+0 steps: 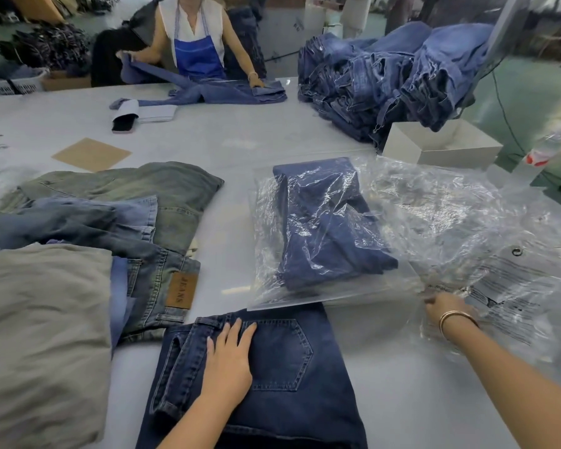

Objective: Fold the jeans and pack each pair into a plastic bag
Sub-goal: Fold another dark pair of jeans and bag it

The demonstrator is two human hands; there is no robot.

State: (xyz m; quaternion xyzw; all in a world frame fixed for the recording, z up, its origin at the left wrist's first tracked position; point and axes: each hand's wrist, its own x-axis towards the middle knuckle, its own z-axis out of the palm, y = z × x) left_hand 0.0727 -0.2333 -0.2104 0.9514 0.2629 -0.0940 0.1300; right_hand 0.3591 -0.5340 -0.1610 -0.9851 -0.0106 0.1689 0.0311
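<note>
Our left hand point(229, 361) lies flat, fingers straight, on the dark jeans point(282, 377); our right hand's point(447, 307) grip pinches a plastic bag point(467, 222)

White table point(240, 140): folded dark jeans point(272, 367) at lower centre, bagged jeans point(321, 228) mid-frame, loose plastic bags point(467, 222) right, denim stack point(386, 76) upper right, cardboard square point(91, 154) left.

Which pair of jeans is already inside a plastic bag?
The dark blue folded pair at the table's centre, wrapped in clear plastic; the pair under the left hand and the stacks lie bare.
</note>
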